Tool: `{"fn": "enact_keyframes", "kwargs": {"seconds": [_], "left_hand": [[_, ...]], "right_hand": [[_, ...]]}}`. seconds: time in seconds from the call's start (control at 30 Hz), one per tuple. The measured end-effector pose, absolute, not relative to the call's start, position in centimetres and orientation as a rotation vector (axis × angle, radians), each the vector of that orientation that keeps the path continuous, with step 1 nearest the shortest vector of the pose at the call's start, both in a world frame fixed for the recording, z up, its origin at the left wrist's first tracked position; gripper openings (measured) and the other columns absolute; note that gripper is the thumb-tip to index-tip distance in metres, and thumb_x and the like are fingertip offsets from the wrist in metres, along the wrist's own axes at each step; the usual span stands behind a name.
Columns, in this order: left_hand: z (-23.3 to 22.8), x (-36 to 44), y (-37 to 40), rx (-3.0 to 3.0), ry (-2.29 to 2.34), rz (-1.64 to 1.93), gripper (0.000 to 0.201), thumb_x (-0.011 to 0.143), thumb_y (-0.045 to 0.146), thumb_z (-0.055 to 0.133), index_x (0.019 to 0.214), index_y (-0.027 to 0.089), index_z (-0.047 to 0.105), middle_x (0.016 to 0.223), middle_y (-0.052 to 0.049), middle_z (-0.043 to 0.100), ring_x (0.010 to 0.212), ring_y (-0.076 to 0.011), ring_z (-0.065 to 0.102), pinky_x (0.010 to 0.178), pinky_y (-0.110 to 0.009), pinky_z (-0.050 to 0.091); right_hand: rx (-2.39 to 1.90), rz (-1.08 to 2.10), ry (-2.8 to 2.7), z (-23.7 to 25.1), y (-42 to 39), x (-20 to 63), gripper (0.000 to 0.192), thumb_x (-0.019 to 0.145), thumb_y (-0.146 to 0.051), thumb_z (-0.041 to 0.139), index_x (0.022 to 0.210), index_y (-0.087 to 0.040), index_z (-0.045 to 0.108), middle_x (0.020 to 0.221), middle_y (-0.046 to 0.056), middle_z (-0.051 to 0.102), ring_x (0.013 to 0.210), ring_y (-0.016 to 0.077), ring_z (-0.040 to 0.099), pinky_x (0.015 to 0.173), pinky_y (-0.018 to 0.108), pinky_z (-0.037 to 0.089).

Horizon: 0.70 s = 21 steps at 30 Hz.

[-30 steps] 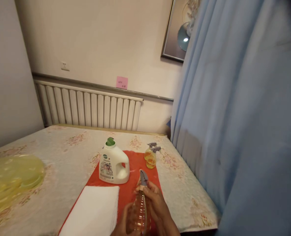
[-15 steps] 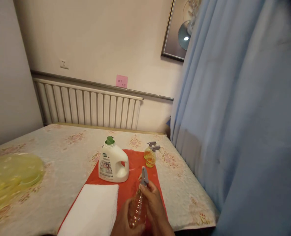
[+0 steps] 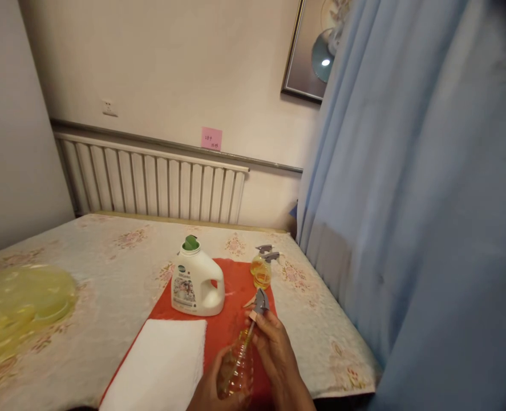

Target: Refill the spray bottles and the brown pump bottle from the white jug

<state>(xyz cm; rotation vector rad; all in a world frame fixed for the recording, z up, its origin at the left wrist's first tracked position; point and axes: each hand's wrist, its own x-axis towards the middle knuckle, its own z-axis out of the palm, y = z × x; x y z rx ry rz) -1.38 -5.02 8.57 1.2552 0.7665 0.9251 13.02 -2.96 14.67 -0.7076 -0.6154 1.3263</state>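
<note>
- Pale floral bedspread (image 3: 107, 274) covers the wide surface, with a white ribbed radiator (image 3: 154, 185) and a cream wall behind it, and a light blue curtain (image 3: 415, 200) hanging at the right.
- On the bedspread lies a red rectangular cloth (image 3: 235, 285), and a folded white towel (image 3: 158, 365) rests on its near left part.
- A white plastic jug with a green cap and a side handle (image 3: 197, 282) stands upright on the red cloth; its contents cannot be seen.
- At the cloth's far right corner stand small clear spray bottles with grey trigger heads (image 3: 262, 268), holding yellow liquid.
- The left hand (image 3: 216, 388) is wrapped around the body of a clear ribbed plastic bottle (image 3: 237, 365), held above the near edge of the cloth; it looks almost empty.
- The right hand (image 3: 278, 357) pinches a grey trigger spray head (image 3: 259, 301), lifted off the bottle's neck, its thin tube reaching down into the opening.
- A translucent yellow plastic cover (image 3: 19, 302) lies at the far left.
</note>
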Motion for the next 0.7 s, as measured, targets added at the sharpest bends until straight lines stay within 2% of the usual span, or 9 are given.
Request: {"fn": "enact_keyframes", "kwargs": {"seconds": [0.17, 0.37, 0.5, 0.7], "left_hand": [[8.0, -1.5, -5.1, 1.244, 0.752, 0.956, 0.079, 0.056, 0.052, 0.079, 0.121, 0.021, 0.047, 0.128, -0.015, 0.063, 0.122, -0.0352, 0.056, 0.106, -0.048, 0.042], [6.7, -1.8, -4.8, 1.302, 0.885, 0.969, 0.072, 0.057, 0.035, 0.076, 0.121, 0.022, 0.047, 0.128, -0.012, 0.064, 0.123, -0.0347, 0.055, 0.106, -0.048, 0.042], [5.7, -2.3, -4.5, 1.305, 0.866, 1.001, 0.070, 0.056, 0.041, 0.076, 0.118, 0.025, 0.050, 0.127, -0.008, 0.065, 0.123, -0.0342, 0.055, 0.105, -0.046, 0.043], [4.1, -3.1, -3.6, 1.247, 0.994, 1.085, 0.079, 0.056, 0.054, 0.076, 0.122, 0.023, 0.047, 0.132, -0.013, 0.060, 0.125, -0.0338, 0.054, 0.105, -0.045, 0.044]], "right_hand": [[-0.723, 1.284, -0.591, 14.8, -3.0, 13.9, 0.029, 0.068, -0.025, 0.083, 0.093, -0.016, 0.071, 0.087, 0.003, 0.070, 0.072, 0.0127, 0.059, 0.068, 0.024, 0.049], [-0.696, 1.222, -0.582, 15.0, -3.0, 14.9, 0.036, 0.066, -0.025, 0.083, 0.099, -0.021, 0.070, 0.091, 0.001, 0.070, 0.075, 0.0136, 0.062, 0.071, 0.026, 0.052], [-0.682, 1.116, -0.512, 16.0, -2.9, 16.7, 0.035, 0.063, -0.022, 0.084, 0.096, -0.024, 0.071, 0.087, -0.002, 0.068, 0.072, 0.0117, 0.061, 0.069, 0.024, 0.053], [-0.683, 0.918, -0.511, 17.9, -2.4, 20.1, 0.041, 0.063, -0.022, 0.083, 0.102, -0.023, 0.069, 0.094, 0.001, 0.069, 0.074, 0.0137, 0.062, 0.066, 0.027, 0.054]]}}
